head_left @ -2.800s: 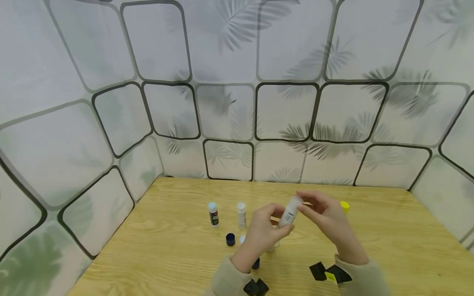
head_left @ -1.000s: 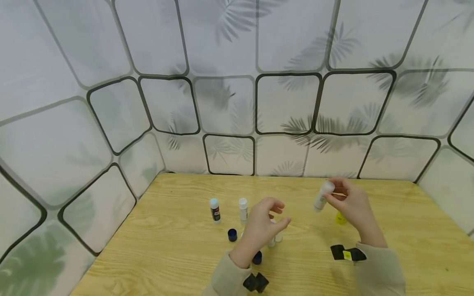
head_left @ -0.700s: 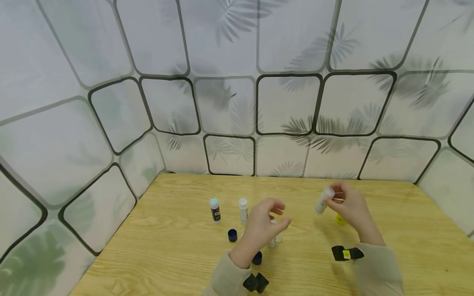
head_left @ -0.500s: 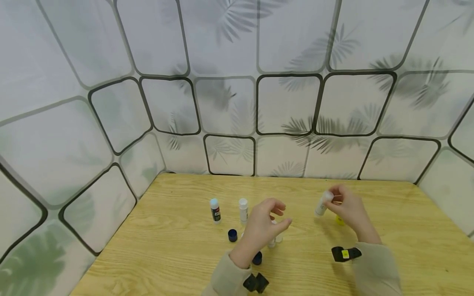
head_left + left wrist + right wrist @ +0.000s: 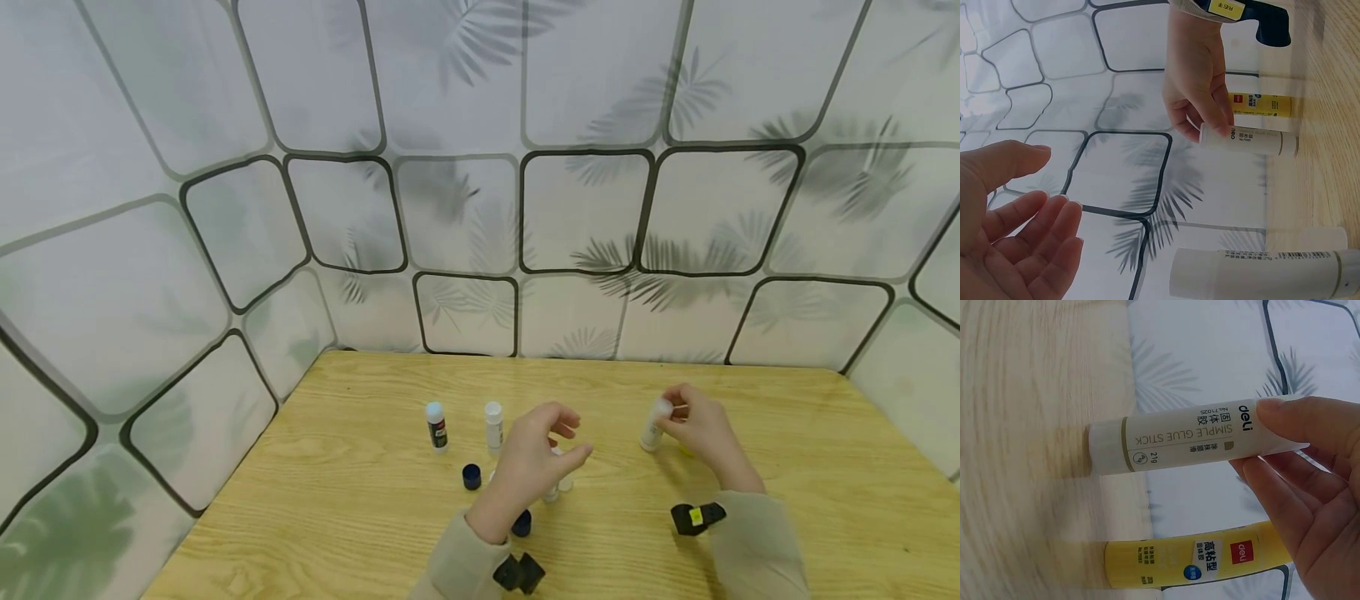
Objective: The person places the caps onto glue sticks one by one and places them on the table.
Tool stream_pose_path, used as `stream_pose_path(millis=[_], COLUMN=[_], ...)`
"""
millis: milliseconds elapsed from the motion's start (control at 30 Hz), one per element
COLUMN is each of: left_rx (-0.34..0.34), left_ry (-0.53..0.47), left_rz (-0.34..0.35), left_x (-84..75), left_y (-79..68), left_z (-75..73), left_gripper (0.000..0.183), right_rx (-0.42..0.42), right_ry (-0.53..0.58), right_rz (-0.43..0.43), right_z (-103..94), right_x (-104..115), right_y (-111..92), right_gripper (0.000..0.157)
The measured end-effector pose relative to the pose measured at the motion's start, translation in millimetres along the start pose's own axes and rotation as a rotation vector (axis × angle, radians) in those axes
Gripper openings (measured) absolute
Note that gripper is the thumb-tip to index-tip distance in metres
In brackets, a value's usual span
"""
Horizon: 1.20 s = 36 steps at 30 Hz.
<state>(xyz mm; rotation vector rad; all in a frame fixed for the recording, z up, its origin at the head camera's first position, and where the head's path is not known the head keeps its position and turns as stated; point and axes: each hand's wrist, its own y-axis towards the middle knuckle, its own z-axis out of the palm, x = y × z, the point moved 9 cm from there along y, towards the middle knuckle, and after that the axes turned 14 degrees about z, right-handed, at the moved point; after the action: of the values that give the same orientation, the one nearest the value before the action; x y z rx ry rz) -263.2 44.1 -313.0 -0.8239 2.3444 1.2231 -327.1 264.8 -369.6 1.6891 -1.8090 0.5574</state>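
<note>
In the head view my right hand [image 5: 701,429] pinches a white glue stick [image 5: 651,432] near its top. In the right wrist view the thumb and fingers grip one end of this stick [image 5: 1172,442]; its other end is down at the wooden table. Beside it stands a yellow glue stick [image 5: 1194,559], mostly hidden behind the right hand in the head view. My left hand [image 5: 531,458] hovers with loosely bent fingers and nothing between them. Close to it, in the left wrist view, is another white glue stick [image 5: 1260,275].
Left of the hands stand a dark-labelled glue stick with a light blue cap [image 5: 437,427] and a white glue stick [image 5: 493,427]. Two dark blue caps [image 5: 471,477] lie nearer. A white piece [image 5: 566,482] is partly hidden by the left hand. Patterned fabric surrounds the wooden table [image 5: 360,517].
Earlier both hands held the white glue stick; the left then let go and stays in place. The right hand has carried the stick rightward and lowered it to the table beside the yellow one.
</note>
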Motion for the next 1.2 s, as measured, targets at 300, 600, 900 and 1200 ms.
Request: stream_pose_path(millis=[300, 600, 900, 1200], left_rx=[0.009, 0.020, 0.028, 0.044], left_ry=[0.009, 0.014, 0.019, 0.013], left_rz=[0.005, -0.003, 0.003, -0.005], left_x=[-1.4, -1.5, -2.1, -0.7], left_y=[0.1, -0.6, -0.6, -0.7], left_z=[-0.2, -0.8, -0.2, 1.3], left_gripper=[0.021, 0.021, 0.022, 0.021], right_rx=[-0.008, -0.025, -0.023, -0.012], right_ry=[-0.003, 0.012, 0.019, 0.016], right_rz=[-0.002, -0.003, -0.005, 0.003], right_z=[2.4, 2.4, 3.5, 3.9], right_x=[-0.2, -0.9, -1.9, -1.4], right_y=[-1.1, -1.6, -0.8, -0.2], right_gripper=[0.031, 0.034, 0.034, 0.037])
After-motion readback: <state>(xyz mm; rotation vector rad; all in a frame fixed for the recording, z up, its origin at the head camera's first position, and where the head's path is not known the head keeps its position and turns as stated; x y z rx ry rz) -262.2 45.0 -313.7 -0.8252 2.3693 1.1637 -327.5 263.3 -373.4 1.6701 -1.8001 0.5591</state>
